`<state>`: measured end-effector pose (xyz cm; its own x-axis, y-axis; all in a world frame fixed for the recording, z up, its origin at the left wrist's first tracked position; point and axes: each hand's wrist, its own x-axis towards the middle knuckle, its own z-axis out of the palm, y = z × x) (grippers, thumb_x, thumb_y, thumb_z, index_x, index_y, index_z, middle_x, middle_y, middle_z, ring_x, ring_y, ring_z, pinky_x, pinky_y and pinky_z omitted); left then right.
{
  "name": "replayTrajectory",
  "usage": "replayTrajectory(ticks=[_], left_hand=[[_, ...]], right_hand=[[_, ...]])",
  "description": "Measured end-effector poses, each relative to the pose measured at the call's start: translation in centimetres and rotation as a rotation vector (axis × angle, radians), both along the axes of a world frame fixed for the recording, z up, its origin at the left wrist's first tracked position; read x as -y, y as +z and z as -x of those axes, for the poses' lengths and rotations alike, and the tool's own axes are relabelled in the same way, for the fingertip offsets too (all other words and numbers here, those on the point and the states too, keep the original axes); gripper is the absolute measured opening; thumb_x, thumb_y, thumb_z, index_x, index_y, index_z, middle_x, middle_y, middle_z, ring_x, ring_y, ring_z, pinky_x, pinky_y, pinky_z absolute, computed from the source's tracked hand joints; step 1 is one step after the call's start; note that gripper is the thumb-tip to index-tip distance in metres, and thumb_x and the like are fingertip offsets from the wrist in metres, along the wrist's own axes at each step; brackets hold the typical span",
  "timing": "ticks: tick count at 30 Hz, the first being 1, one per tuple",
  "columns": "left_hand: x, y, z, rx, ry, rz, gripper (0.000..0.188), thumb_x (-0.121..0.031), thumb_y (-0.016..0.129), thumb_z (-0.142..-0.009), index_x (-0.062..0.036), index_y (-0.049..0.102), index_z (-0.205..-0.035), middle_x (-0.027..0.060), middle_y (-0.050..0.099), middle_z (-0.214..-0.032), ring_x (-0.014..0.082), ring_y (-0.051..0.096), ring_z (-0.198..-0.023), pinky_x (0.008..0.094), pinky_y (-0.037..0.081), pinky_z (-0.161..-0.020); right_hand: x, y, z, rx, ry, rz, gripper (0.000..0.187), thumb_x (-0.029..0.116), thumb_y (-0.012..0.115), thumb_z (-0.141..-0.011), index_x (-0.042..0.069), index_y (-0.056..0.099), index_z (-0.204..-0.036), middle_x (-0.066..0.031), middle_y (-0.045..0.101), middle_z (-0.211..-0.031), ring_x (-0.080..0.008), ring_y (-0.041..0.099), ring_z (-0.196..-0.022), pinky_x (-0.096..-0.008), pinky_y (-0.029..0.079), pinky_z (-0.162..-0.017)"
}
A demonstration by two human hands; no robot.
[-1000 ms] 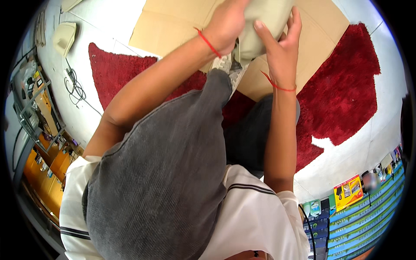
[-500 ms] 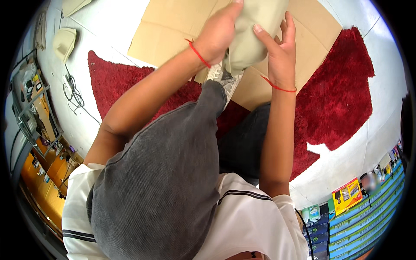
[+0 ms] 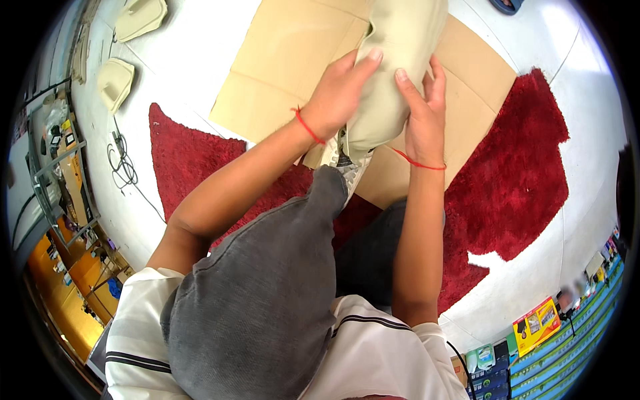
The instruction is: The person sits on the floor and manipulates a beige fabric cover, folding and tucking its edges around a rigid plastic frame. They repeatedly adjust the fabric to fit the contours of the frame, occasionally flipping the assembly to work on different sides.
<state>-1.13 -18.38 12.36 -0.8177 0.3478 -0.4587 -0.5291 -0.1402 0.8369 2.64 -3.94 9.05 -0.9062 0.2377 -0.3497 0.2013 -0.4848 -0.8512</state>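
A long beige padded piece [image 3: 400, 60] with a smooth, leather-like cover stands over a flattened cardboard sheet; its top runs out of view. My left hand [image 3: 343, 97] grips its left edge near an open seam, thumb on the front and the other fingers largely hidden. On the opposite side, my right hand [image 3: 427, 110] holds the right edge, its thumb pressed on the cover and its fingers slightly spread along the side. Below the piece, a pale shoe [image 3: 353, 177] shows in part beneath my grey trouser leg [image 3: 257, 293].
Under the work lies the cardboard sheet [image 3: 280, 73], over a dark red rug [image 3: 513, 187] on white floor tiles. Two beige panels [image 3: 115, 83] and a coiled black cable [image 3: 122, 163] lie to the left. Stacked blue boxes [image 3: 567, 353] stand at the lower right, a metal rack [image 3: 57, 167] far left.
The whole view has shifted, so the scene sits lower and more of the beige piece shows. My left thumb now lies across its front; my right hand keeps its hold.
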Motion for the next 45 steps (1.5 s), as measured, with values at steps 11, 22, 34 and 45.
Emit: replayTrajectory(ticks=[11, 22, 34, 45], left_hand=[[-0.9, -1.1, 2.5, -0.267, -0.019, 0.182, 0.061, -0.041, 0.049, -0.108, 0.0066, 0.043, -0.145, 0.0178, 0.057, -0.137, 0.0201, 0.055, -0.122, 0.0364, 0.046, -0.102], [-0.2, -6.4, 2.4, -0.401, 0.030, 0.180, 0.053, -0.044, 0.038, -0.112, -0.0003, 0.052, -0.138, 0.0106, 0.057, -0.134, 0.0199, 0.053, -0.120, 0.0365, 0.048, -0.102], [-2.0, 0.4, 1.7, 0.118, 0.192, -0.174, 0.039, -0.032, 0.039, -0.111, -0.0036, 0.056, -0.132, 0.0075, 0.063, -0.124, 0.0159, 0.061, -0.111, 0.0329, 0.051, -0.096], [-2.4, -1.6, 1.2, -0.080, 0.144, -0.058, 0.038, -0.033, 0.042, -0.112, -0.0026, 0.059, -0.128, 0.0054, 0.065, -0.122, 0.0139, 0.060, -0.110, 0.0324, 0.049, -0.098]], right_hand=[[1.4, -0.7, 1.4, 0.035, -0.075, -0.094, 0.078, 0.016, 0.080, -0.092, -0.005, 0.034, -0.152, -0.0189, 0.052, -0.145, -0.0246, 0.057, -0.126, -0.0359, 0.049, -0.105], [0.1, -0.7, 4.3, 0.044, 0.043, -0.198, 0.071, 0.017, 0.082, -0.089, -0.007, 0.046, -0.145, -0.0185, 0.062, -0.135, -0.0253, 0.063, -0.116, -0.0349, 0.052, -0.099], [-0.4, -0.6, 3.9, -0.010, -0.046, 0.024, 0.078, 0.011, 0.087, -0.080, -0.007, 0.044, -0.142, -0.0157, 0.067, -0.122, -0.0215, 0.068, -0.105, -0.0329, 0.058, -0.088], [-1.4, 0.4, 5.3, 0.028, 0.030, -0.078, 0.054, 0.014, 0.087, -0.082, -0.009, 0.057, -0.121, -0.0169, 0.071, -0.111, -0.0204, 0.072, -0.092, -0.0328, 0.060, -0.075]])
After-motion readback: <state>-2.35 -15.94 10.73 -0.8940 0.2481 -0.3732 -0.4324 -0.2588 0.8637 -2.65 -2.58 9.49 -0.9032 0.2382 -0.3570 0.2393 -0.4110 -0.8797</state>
